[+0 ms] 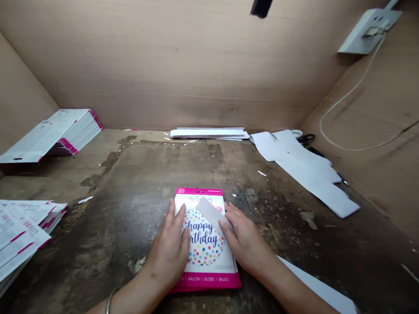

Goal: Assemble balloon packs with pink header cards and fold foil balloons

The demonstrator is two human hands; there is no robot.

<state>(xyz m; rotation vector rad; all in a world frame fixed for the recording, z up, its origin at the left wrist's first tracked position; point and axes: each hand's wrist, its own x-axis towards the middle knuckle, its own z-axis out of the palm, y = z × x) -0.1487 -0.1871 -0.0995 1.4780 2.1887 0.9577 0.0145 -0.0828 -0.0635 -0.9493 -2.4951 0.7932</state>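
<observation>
A foil balloon packet (205,245) with a pink border and "Happy Birthday" over coloured dots lies flat on the worn wooden table (126,181). My left hand (168,240) rests on its left side, holding nothing that I can see. My right hand (244,235) lies on its right side. Its fingertips are on the end of a white paper strip (211,213), which slants across the top of the packet. The lower part of the packet's middle is partly covered by both hands.
Stacks of pink-edged packets (76,132) (15,230) stand at the left. White paper offcuts (302,165) and black-handled scissors (306,139) lie at the right, with a white sheet (316,283) under my right forearm. Wooden panels surround the table, with a wall socket (367,31) and white cable.
</observation>
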